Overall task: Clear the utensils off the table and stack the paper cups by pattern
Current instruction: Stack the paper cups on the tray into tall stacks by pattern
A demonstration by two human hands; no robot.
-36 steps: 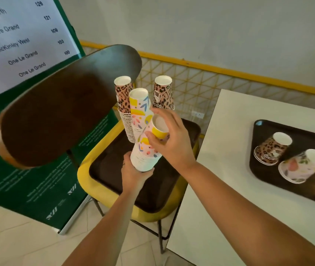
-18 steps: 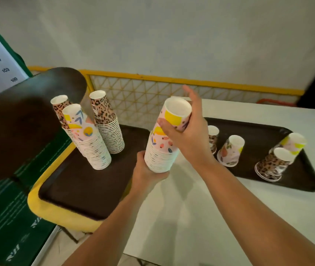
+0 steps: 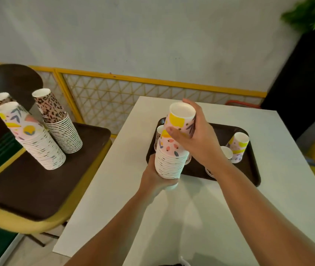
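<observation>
White surface (image 3: 201,217) under both hands. Brown tray (image 3: 249,175) behind right hand (image 3: 201,143), loose cups (image 3: 238,146) on it. Floral stack (image 3: 170,162) upright: left hand (image 3: 156,179) grips base, right hand grips top cup (image 3: 179,120).

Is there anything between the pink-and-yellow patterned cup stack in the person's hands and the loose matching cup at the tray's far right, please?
Nothing visible: the pink-and-yellow patterned paper cup stack hangs over the dark tray's near-left corner; only bare tray and a white-based cup beside the route lie before the loose matching cup.
</observation>
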